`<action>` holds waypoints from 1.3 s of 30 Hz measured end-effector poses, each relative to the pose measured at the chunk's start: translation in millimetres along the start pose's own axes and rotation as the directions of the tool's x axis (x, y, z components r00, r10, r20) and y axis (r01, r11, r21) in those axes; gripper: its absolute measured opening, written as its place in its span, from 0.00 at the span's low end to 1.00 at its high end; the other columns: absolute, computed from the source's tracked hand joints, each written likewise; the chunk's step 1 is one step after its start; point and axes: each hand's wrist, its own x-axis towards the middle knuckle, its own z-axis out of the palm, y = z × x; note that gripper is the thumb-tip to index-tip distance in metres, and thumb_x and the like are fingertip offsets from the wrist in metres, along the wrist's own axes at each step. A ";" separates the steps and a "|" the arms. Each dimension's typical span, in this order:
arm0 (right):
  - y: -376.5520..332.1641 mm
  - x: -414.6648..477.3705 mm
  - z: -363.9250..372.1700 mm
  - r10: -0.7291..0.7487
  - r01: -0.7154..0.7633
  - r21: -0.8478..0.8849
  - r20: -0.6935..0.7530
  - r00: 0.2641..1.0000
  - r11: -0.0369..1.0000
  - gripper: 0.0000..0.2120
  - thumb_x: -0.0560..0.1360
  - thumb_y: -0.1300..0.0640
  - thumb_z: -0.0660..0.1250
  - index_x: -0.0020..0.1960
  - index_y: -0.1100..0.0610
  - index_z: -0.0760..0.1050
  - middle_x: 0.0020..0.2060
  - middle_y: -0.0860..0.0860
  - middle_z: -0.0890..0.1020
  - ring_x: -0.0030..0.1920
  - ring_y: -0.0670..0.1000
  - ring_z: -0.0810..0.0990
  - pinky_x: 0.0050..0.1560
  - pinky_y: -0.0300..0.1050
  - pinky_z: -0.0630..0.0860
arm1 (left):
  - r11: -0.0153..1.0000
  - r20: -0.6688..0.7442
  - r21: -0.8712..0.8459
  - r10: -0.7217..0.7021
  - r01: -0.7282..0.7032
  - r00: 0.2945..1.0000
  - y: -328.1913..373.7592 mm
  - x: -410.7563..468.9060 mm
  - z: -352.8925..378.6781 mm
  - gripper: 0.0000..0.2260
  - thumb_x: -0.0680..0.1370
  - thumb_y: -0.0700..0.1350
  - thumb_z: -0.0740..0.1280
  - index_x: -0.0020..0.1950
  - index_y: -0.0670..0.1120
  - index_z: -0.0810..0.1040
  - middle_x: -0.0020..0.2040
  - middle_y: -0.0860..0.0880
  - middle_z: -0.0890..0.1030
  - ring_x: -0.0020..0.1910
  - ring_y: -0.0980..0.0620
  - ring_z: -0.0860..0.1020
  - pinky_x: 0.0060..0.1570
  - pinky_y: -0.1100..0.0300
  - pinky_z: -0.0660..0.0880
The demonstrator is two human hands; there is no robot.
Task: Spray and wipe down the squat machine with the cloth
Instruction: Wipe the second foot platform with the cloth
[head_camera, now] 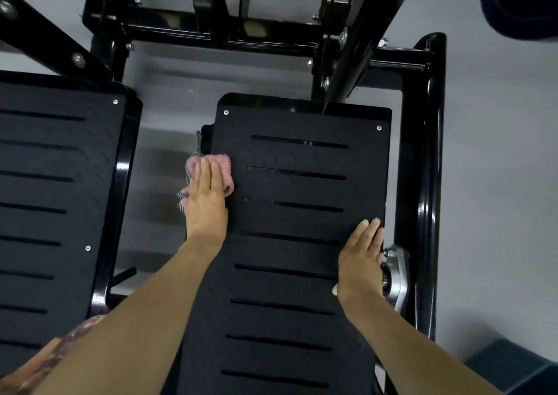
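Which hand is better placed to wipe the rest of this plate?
Left, probably. The left hand presses the cloth on the plate, at its left edge; the right hand is bare, resting flat at the right edge.

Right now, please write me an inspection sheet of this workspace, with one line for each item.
Surface: right foot plate, black, slotted; I can tell no dirt or wet marks.
Job's things: pink cloth at the plate's upper left edge, partly over the edge; no spray bottle in view.
Clutter: nothing seen.
Hands: left hand presses flat on the cloth; right hand rests flat at the plate's right edge, holding nothing.
Cables: nothing seen.
Surroundings: left foot plate, glossy black frame, silver bearing bracket, dark weight plate at the top right, grey floor.
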 end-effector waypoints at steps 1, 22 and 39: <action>-0.2 0.0 0.1 0.000 0.000 0.000 -0.001 1.000 1.000 0.60 0.70 0.53 0.75 0.68 0.73 0.25 0.68 0.71 0.30 0.75 0.68 0.42 0.73 0.51 0.61 | 1.000 0.011 0.009 0.017 -0.017 1.000 -3.1 -0.1 -0.8 0.36 0.73 0.25 0.61 0.78 0.39 0.51 0.78 0.41 0.51 0.78 0.45 0.49 0.68 0.44 0.67; 0.0 -0.4 -2.1 -0.002 0.000 -0.037 -0.052 0.999 0.999 0.59 0.70 0.53 0.76 0.70 0.73 0.29 0.72 0.71 0.39 0.75 0.68 0.45 0.71 0.50 0.64 | 0.946 0.110 0.325 -0.048 0.010 0.993 -28.3 -40.8 -12.4 0.35 0.76 0.36 0.66 0.76 0.36 0.49 0.76 0.38 0.56 0.77 0.43 0.51 0.73 0.51 0.60; 15.5 -21.3 2.8 -0.142 0.146 0.100 -0.046 0.989 0.984 0.57 0.71 0.48 0.72 0.74 0.66 0.31 0.74 0.64 0.33 0.76 0.60 0.37 0.76 0.49 0.54 | 0.952 0.118 0.160 -0.280 0.260 0.953 -54.5 -180.9 29.0 0.32 0.79 0.31 0.57 0.78 0.39 0.44 0.79 0.42 0.46 0.78 0.46 0.49 0.75 0.55 0.54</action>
